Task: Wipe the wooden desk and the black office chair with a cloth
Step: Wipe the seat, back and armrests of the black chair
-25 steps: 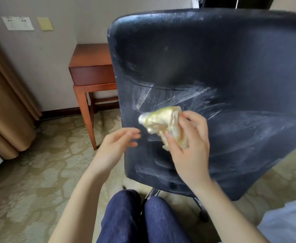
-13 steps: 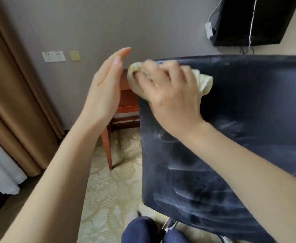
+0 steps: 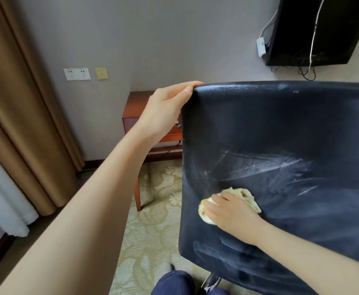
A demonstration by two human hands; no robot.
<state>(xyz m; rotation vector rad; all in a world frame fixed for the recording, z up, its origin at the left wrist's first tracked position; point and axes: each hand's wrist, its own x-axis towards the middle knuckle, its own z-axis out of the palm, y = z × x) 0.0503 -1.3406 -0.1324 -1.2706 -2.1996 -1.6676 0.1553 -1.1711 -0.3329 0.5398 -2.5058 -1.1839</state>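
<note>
The back of the black office chair [image 3: 280,128] fills the right half of the view, streaked with pale wipe marks. My left hand [image 3: 165,109] grips its top left corner, fingers curled over the edge. My right hand [image 3: 231,211] holds a crumpled yellow cloth [image 3: 244,193] and presses it against the lower left part of the backrest. The wooden desk [image 3: 136,107] stands behind the chair against the wall, mostly hidden by my left hand and the chair.
Brown curtains [image 3: 19,116] hang at the left with a white sheer beside them. A black screen [image 3: 314,28] with dangling cables is mounted on the wall, top right. Patterned carpet [image 3: 153,226] covers the floor. My knees in blue trousers [image 3: 174,283] show at the bottom.
My right hand has brought the cloth down from the chair's top left corner to the lower backrest. My left hand, open in the air before, now grips the top corner.
</note>
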